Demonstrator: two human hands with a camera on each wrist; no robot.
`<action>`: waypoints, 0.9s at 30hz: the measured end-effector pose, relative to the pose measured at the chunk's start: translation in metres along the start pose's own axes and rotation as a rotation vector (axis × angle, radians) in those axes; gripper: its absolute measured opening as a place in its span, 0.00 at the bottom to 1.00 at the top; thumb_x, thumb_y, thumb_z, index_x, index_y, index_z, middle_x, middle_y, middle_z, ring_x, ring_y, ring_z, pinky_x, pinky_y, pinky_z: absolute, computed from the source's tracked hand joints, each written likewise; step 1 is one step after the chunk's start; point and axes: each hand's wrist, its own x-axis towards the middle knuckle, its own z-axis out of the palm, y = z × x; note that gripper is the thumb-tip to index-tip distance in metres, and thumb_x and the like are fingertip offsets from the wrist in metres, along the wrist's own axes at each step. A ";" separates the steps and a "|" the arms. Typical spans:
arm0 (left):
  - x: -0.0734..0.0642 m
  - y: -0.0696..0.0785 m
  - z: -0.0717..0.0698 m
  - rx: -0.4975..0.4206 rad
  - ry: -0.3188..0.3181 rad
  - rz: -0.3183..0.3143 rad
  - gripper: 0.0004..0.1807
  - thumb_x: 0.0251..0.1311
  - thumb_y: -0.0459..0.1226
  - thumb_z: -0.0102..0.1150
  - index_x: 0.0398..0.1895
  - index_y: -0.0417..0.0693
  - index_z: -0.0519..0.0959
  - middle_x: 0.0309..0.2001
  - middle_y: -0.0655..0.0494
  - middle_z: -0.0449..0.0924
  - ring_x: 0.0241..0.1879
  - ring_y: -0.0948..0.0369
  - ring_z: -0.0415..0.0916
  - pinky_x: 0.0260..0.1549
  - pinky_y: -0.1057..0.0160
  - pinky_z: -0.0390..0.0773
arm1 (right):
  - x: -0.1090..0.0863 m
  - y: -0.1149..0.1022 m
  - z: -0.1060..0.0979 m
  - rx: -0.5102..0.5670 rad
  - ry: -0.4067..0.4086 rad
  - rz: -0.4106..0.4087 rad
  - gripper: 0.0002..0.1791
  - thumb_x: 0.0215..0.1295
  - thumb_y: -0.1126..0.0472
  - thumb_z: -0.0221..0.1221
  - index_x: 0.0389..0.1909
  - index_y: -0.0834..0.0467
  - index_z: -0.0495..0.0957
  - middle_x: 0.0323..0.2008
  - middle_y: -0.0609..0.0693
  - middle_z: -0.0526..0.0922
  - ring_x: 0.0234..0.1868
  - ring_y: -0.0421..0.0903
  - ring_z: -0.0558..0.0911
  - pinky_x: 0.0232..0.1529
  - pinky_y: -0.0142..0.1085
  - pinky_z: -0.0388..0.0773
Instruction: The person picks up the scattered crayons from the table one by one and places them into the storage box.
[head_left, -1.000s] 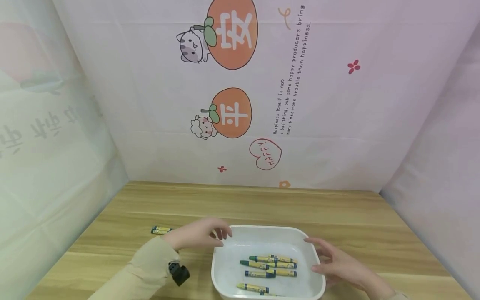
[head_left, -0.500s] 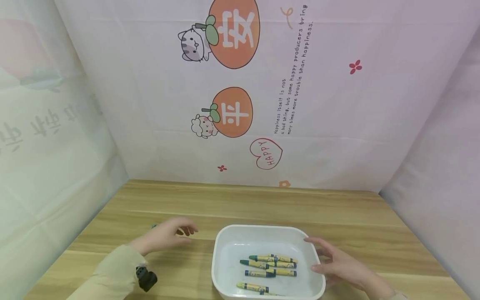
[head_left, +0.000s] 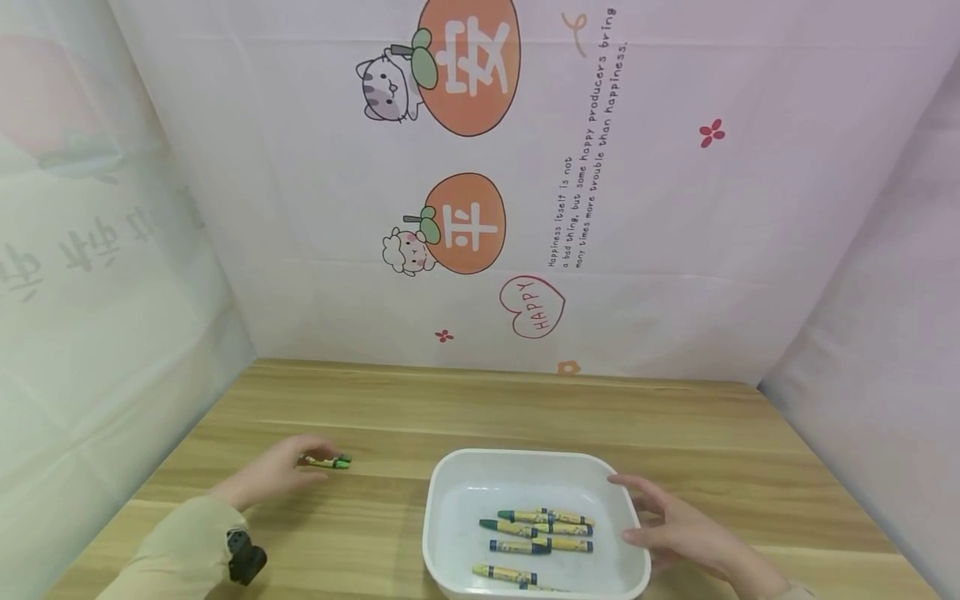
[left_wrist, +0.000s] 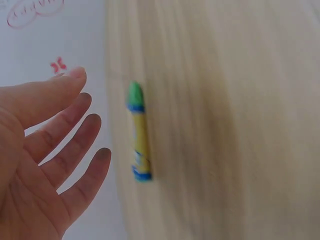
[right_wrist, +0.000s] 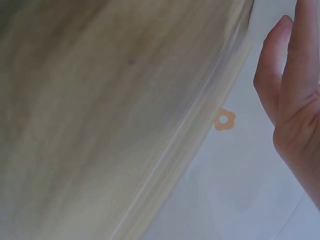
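Note:
My left hand (head_left: pixel 281 468) is over the left part of the table, fingers spread and slightly bent. Just past its fingertips lie two crayons (head_left: pixel 333 463) with green tips and yellow wrappers, partly hidden by the hand. In the left wrist view a green crayon (left_wrist: pixel 140 135) lies apart from the fingers (left_wrist: pixel 82 187). A white plastic basin (head_left: pixel 433 500) stands at the front middle, several yellow-wrapped crayons (head_left: pixel 513 575) inside. My right hand (head_left: pixel 690 533) touches the basin's right rim with loosely extended fingers; the right wrist view shows part of this hand (right_wrist: pixel 300 100) but no basin.
The wooden table (head_left: pixel 390 417) ends at a white cloth backdrop (head_left: pixel 637 317) with printed oranges and lettering. Cloth walls also close off the left (head_left: pixel 112 333) and right (head_left: pixel 877 350) sides.
My left hand has moved left from the basin's left rim to the crayons on the table. The right hand has stayed at the right rim, and the basin has not moved.

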 end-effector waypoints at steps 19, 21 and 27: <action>0.005 -0.014 0.005 0.039 -0.071 -0.122 0.20 0.48 0.35 0.66 0.48 0.43 0.78 0.49 0.46 0.79 0.51 0.44 0.74 0.50 0.44 0.73 | -0.001 0.001 0.001 -0.023 -0.002 -0.015 0.40 0.64 0.62 0.55 0.69 0.64 0.42 0.59 0.80 0.54 0.48 0.56 0.78 0.36 0.49 0.82; 0.005 -0.014 0.005 0.069 -0.072 -0.108 0.20 0.48 0.34 0.66 0.47 0.43 0.78 0.49 0.46 0.79 0.51 0.44 0.74 0.49 0.44 0.73 | -0.001 0.001 0.001 -0.022 -0.002 -0.014 0.40 0.64 0.62 0.55 0.69 0.64 0.42 0.60 0.80 0.54 0.48 0.56 0.78 0.36 0.49 0.82; 0.007 -0.016 0.006 0.095 -0.081 -0.105 0.19 0.47 0.30 0.66 0.45 0.41 0.78 0.46 0.46 0.80 0.47 0.47 0.76 0.46 0.48 0.76 | -0.001 0.001 0.001 -0.013 -0.004 -0.012 0.40 0.64 0.62 0.55 0.69 0.63 0.42 0.60 0.80 0.53 0.48 0.56 0.79 0.36 0.49 0.82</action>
